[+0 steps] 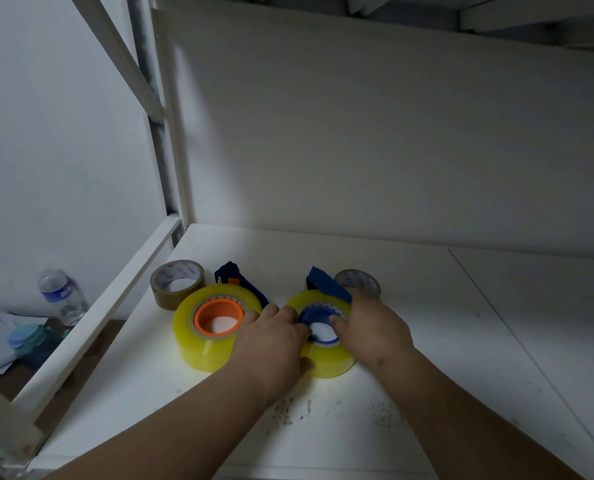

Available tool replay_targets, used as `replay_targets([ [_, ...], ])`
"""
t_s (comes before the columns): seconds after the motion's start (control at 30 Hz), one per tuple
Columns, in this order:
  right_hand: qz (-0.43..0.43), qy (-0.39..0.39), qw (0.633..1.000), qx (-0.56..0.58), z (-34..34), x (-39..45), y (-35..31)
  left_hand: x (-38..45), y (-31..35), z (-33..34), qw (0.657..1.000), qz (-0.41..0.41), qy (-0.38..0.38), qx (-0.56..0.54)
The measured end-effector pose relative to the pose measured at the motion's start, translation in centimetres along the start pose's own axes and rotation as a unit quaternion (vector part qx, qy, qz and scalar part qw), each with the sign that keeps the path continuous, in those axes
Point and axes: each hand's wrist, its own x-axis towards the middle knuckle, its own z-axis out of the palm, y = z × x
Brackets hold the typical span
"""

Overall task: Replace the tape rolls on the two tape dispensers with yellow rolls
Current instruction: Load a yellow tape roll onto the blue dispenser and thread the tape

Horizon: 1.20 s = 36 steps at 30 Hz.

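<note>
**Both yellow rolls on, second one being seated**

Head camera, the only view, looking down onto a white shelf (427, 341). Two dispensers lie flat side by side near the shelf's left end. The left dispenser (242, 284), dark blue with an orange hub (218, 317), already carries a yellow roll (205, 327) around that hub, and nobody is touching it. That one looks finished.

The action is on the right dispenser (326, 282), blue, with a blue hub (318, 323). A second yellow roll (326, 362) sits around that hub. The left hand (275, 344) is curled against the roll's left side, fingertips at the hub rim, thumb low on the outer wall. The right hand (371, 327) grips from the other side, fingers bent over the top of the roll and the hub edge. My read: they are pressing the roll home, so the swap is nearly done.

The old rolls look retired: a brown roll (177, 284) stands just behind the left dispenser, and a pale roll (358, 284) sits just behind the right hand.

Hard to call: whether the right roll is fully down, since both hands cover its sides. Tape threading past either cutter cannot be seen. The light is dim. Off the shelf to the left, a water bottle (62, 296) and papers are blurred.
</note>
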Motion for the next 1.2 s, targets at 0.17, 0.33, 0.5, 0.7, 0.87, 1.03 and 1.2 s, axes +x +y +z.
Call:
replay_targets([
  [0.17, -0.077, 0.028, 0.994, -0.067, -0.3, -1.1, -0.2, 0.1, 0.1, 0.0, 1.0, -0.018, 0.009, -0.021],
  [0.33, -0.118, 0.012, 0.989, -0.084, 0.1, -2.4, -0.3, -0.5, 0.0, 0.6, 0.998, -0.022, 0.019, -0.05],
  [0.5, -0.122, -0.02, 0.99, -0.061, 0.5, -3.9, -1.2, -2.0, -1.0, 0.7, 0.996, -0.028, 0.013, -0.089],
  [0.7, -0.098, -0.032, 0.993, -0.053, 0.4, -5.6, -2.5, -3.9, -2.9, 0.1, 0.994, -0.042, 0.022, -0.103],
  [0.87, -0.078, -0.039, 0.995, -0.051, 0.1, -6.9, -3.7, -5.4, -4.4, -0.2, 0.989, -0.061, 0.026, -0.132],
  [1.03, -0.073, -0.045, 0.995, -0.055, -0.2, -8.1, -4.5, -6.1, -5.6, -0.3, 0.985, -0.087, 0.017, -0.149],
  [1.2, -0.085, -0.043, 0.994, -0.05, -0.8, -8.5, -4.7, -6.7, -6.2, -0.8, 0.981, -0.119, 0.016, -0.151],
])
